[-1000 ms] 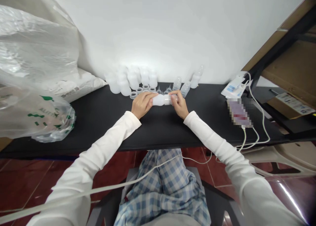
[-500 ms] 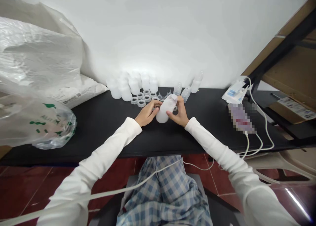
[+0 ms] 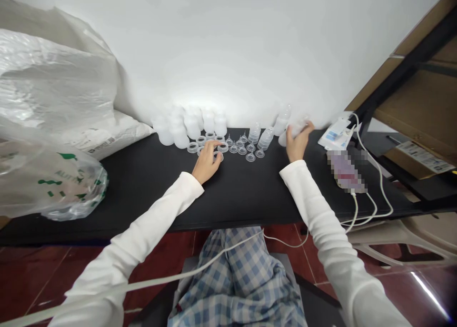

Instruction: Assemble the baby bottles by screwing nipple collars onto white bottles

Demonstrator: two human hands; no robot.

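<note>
Bottle point(image 3: 296, 126) is leaning in the right hand point(image 3: 299, 141) on the far right of the black table point(image 3: 243, 193), with thumb and fingers wrapping around it (it's coming out blurry, so I can't tell whether its base is touching down). Another bottle with a clear top point(image 3: 283, 119) is standing just left of it, near the wall point(image 3: 228, 51). Meanwhile the left hand point(image 3: 207, 163) is hanging over the clear rings point(image 3: 193, 147), fingers curling; can't tell if it's actually gripping one. Right of those, little clear teats point(image 3: 250, 157) are lying loosely, and clear caps point(image 3: 266, 139) are sitting behind them. Topless white bottles point(image 3: 180, 137) are crowding together on the far side, left of everything else mentioned.
</note>
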